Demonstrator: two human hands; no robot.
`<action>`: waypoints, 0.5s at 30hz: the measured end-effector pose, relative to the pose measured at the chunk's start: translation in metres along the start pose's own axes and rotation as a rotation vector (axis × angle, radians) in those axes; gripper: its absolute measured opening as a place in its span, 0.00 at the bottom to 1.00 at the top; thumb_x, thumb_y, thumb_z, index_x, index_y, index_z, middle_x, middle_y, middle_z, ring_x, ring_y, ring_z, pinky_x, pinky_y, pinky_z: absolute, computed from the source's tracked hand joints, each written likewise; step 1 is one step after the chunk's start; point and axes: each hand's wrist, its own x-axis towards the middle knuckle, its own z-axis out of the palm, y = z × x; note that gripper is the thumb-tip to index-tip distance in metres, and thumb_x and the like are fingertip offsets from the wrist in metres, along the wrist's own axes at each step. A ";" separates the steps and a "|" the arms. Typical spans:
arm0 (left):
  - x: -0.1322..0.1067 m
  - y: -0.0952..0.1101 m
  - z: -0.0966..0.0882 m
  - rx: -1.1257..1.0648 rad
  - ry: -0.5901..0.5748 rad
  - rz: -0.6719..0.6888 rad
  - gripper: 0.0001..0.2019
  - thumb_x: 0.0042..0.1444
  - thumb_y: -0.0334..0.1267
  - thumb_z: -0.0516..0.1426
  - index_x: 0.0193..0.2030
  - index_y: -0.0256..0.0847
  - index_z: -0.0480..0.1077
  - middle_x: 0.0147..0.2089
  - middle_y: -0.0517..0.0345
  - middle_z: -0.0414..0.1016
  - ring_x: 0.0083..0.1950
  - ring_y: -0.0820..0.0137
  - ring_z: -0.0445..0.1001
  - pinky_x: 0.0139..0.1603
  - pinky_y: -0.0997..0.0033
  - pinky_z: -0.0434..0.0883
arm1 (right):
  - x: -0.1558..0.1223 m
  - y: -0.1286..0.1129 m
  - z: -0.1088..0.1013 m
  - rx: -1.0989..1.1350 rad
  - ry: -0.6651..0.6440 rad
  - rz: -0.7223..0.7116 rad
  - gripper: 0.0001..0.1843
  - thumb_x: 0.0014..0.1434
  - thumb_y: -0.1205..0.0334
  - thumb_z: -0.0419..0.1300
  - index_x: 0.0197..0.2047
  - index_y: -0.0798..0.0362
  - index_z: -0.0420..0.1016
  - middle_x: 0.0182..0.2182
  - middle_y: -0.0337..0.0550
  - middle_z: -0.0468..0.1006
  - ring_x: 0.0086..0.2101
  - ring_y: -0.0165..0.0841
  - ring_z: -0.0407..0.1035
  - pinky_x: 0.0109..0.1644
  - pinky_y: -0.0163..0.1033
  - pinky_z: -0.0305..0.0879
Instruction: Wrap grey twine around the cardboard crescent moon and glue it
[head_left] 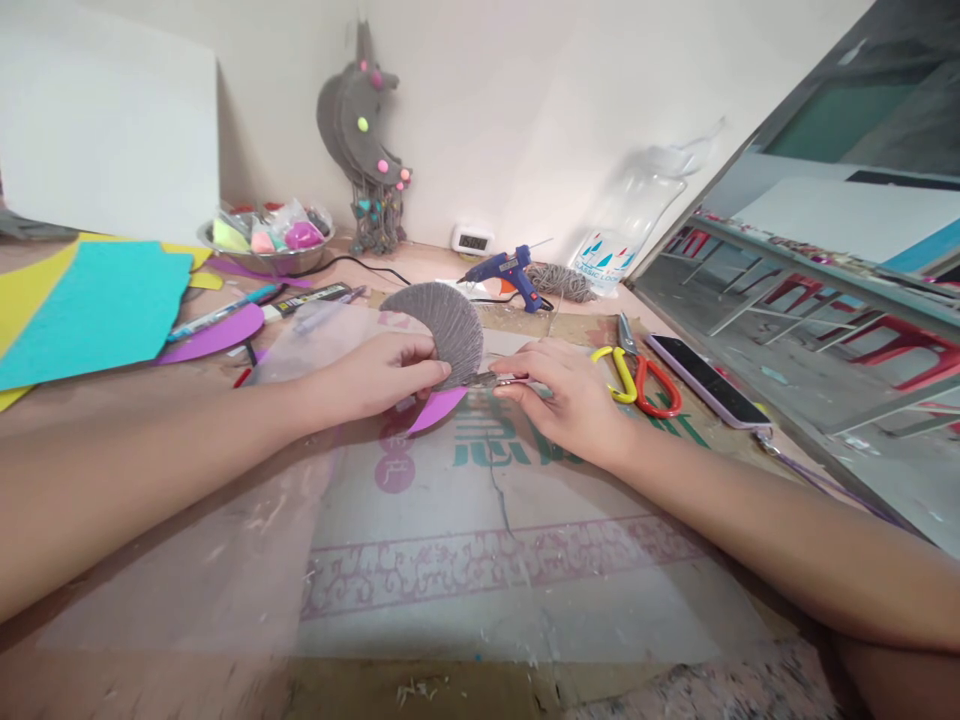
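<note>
My left hand [382, 378] grips a crescent [448, 325] wrapped in grey yarn, its thumb pressed on the face near the lower end. A purple piece [439, 408] shows bare below the wrapped part. To the right, my right hand [562, 395] is closed in a pinch close to the crescent's lower end. A short dark stretch of grey yarn [481, 379] runs from the crescent to its fingertips; a small shiny, reddish bit there is too small to name. Both hands are above a translucent sheet [420, 610] laid over printed cardboard.
Behind the hands lie a blue glue gun [514, 275], a grey yarn bundle [562, 282] and a small clock [472, 238]. Scissors [637, 370] and a phone [709, 380] are at right. Coloured sheets [97, 310], a bowl [266, 260] and a hanging moon decoration [367, 130] are leftward.
</note>
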 end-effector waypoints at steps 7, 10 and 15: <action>-0.001 -0.001 -0.001 -0.010 -0.010 0.004 0.15 0.56 0.40 0.51 0.20 0.40 0.60 0.19 0.64 0.65 0.24 0.75 0.66 0.26 0.74 0.62 | 0.000 -0.001 0.000 -0.006 0.000 0.006 0.08 0.62 0.60 0.56 0.42 0.52 0.72 0.31 0.43 0.76 0.33 0.34 0.68 0.38 0.39 0.61; 0.000 -0.001 0.000 -0.003 -0.006 0.008 0.15 0.56 0.40 0.51 0.20 0.40 0.60 0.20 0.64 0.65 0.24 0.75 0.66 0.26 0.73 0.62 | 0.001 -0.001 0.000 -0.012 0.000 -0.001 0.07 0.62 0.60 0.56 0.41 0.52 0.72 0.31 0.42 0.76 0.32 0.33 0.68 0.38 0.39 0.61; 0.000 -0.003 0.001 0.014 -0.006 0.012 0.15 0.56 0.41 0.51 0.20 0.40 0.60 0.20 0.64 0.64 0.24 0.75 0.65 0.27 0.73 0.61 | 0.001 -0.001 0.000 -0.011 -0.001 -0.009 0.06 0.62 0.61 0.57 0.41 0.53 0.72 0.30 0.42 0.76 0.32 0.33 0.68 0.38 0.39 0.61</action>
